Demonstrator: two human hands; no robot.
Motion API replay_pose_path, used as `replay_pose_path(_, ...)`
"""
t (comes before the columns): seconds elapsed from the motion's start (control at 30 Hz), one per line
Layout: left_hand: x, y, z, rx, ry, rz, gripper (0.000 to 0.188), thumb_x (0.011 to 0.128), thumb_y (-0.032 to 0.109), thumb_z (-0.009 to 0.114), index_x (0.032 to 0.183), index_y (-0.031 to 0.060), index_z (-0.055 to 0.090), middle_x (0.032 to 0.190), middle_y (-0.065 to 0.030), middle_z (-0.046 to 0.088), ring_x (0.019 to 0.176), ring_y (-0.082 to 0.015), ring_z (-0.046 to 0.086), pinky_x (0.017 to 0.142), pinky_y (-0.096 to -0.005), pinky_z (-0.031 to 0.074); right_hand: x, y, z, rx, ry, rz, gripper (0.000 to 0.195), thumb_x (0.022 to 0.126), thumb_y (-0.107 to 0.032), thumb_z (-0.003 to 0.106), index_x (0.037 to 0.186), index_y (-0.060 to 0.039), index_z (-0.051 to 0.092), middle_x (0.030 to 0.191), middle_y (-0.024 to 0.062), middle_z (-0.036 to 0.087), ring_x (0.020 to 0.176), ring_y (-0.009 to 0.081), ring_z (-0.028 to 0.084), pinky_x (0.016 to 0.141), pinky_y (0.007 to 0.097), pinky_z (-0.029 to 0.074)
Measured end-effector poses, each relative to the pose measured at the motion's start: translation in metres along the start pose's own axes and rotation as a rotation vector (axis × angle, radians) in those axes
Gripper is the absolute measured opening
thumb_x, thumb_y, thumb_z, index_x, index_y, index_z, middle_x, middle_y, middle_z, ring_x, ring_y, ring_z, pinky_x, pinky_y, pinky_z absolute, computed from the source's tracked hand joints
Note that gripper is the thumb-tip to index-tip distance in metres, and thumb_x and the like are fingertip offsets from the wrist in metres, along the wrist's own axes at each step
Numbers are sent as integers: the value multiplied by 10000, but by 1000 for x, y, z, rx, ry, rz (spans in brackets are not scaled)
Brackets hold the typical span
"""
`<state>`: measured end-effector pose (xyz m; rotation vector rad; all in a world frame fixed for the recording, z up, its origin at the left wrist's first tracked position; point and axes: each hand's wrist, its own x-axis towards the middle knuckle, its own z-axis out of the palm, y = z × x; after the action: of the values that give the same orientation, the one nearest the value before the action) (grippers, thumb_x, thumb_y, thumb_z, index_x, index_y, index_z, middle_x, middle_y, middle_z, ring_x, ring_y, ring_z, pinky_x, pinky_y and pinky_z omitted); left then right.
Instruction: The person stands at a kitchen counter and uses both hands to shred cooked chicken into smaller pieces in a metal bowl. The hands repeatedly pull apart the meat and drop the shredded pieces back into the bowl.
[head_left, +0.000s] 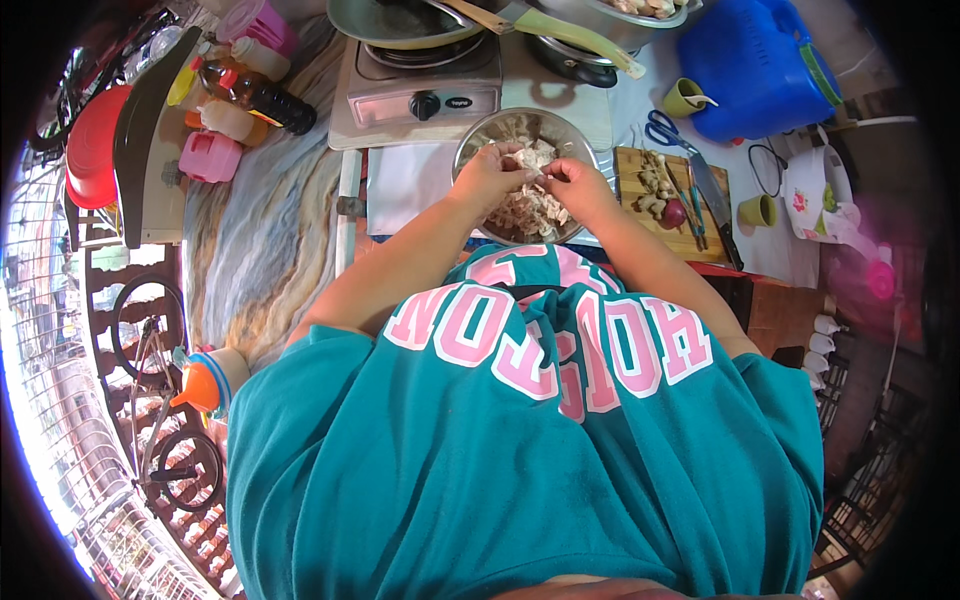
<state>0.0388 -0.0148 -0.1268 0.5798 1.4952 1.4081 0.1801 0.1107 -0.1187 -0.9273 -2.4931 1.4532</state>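
A stainless steel bowl (471, 144) stands right before me, with pale shredded meat (525, 214), looking like cooked chicken, in its lower part. Over the bowl, my left hand (491, 178) and my right hand (577, 187) pinch a larger whitish piece of meat (535, 155) between thumbs and fingers. The left hand grips it from the left side, the right hand from the right. Some fingertips are hidden behind the piece.
Behind the bowl, a pan (405, 22) sits on a single-burner stove (424, 94). To the right, a wooden cutting board (630, 169) bears ginger, a red onion (673, 213) and a large knife (712, 195). Scissors (661, 129) and a blue jug (757, 67) stand beyond. Sauce bottles (255, 94) cluster left.
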Motion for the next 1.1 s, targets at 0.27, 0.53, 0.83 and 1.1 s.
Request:
replay_pose_path(0.27, 7, -2, -8, -73, 75, 40, 539, 805, 27, 664, 1276, -54, 416, 979, -101, 614, 874, -158, 604, 764, -257, 489, -2, -14, -8, 543, -90, 112, 236, 851, -237, 684, 963, -31, 660, 824, 26, 661, 738, 106, 579, 668, 250, 444)
replay_pose_path(0.53, -6, 15, 2, -14, -1, 38, 545, 802, -8, 652, 1285, -29, 400, 974, -78, 597, 899, -140, 590, 785, -255, 492, 3, -18, -4, 392, -121, 107, 179, 881, -219, 640, 961, -60, 646, 822, -12, 642, 692, 50, 512, 607, 204, 389)
replay_pose_path(0.83, 3, 4, -9, 208, 45, 20, 565, 786, 31, 674, 1290, -17, 424, 973, -103, 628, 902, -148, 601, 761, -247, 485, 5, -14, -7, 580, -193, 155, 185, 871, -240, 647, 942, -69, 639, 796, -15, 625, 660, 47, 500, 590, 197, 382)
replay_pose_path(1.1, -3, 15, -1, 243, -6, 105, 648, 766, 63, 719, 1319, -11, 391, 988, -133, 640, 931, -168, 615, 804, -265, 486, 6, -25, -6, 355, -123, 84, 233, 874, -250, 656, 932, -25, 666, 757, 13, 642, 678, 82, 560, 633, 233, 438)
